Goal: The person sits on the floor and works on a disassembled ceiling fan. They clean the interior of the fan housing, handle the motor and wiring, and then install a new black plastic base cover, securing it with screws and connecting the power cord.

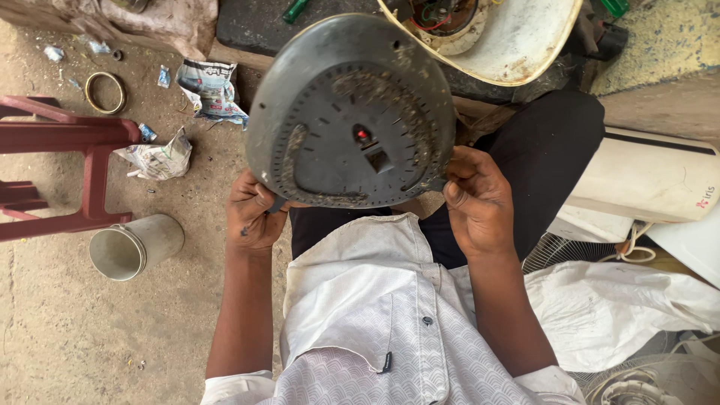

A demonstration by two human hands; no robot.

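A round dark grey plastic cover, dusty and ringed with small slots, is held up in front of me with its flat face toward the camera. A small red part shows near its middle. My left hand grips its lower left rim and my right hand grips its lower right rim. Behind it lies a cream-coloured round housing with wires inside. My pale shirt and dark trousers fill the lower middle.
A dark red plastic stool stands at the left. A grey cylindrical can lies on the dirt floor beside crumpled paper and a metal ring. A white appliance body, white cloth and a wire fan grille sit at the right.
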